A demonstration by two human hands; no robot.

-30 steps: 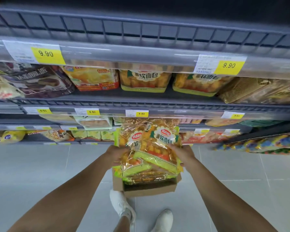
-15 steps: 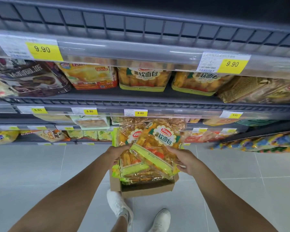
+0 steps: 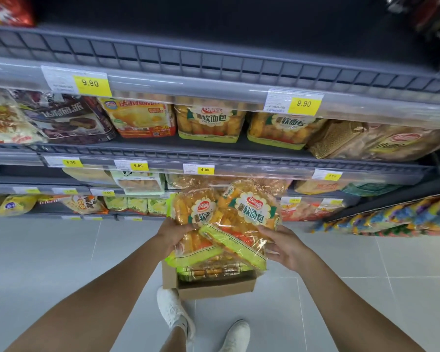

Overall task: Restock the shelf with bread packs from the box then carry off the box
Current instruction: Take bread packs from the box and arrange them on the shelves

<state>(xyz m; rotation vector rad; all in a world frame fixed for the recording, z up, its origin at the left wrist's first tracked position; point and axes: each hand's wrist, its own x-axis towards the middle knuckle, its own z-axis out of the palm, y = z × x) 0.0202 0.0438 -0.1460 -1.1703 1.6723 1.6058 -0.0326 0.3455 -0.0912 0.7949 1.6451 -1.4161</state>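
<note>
Left grip (image 3: 173, 235) holds left pack (image 3: 193, 222), right grip (image 3: 287, 247) holds right pack (image 3: 249, 217). The 2 packs overlap just above 1 box (image 3: 214, 288) on the floor. 2 matching packs (image 3: 210, 123) sit on the shelf (image 3: 239, 154).

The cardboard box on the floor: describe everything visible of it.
The cardboard box is brown, open-topped, a flap standing at its left. It sits on the grey tiled floor before the shelves, with wrapped packs inside. The left hand and right hand each grip a bread pack above it, hiding its far edge; neither touches it. A white shoe is close to its near left corner.
</note>
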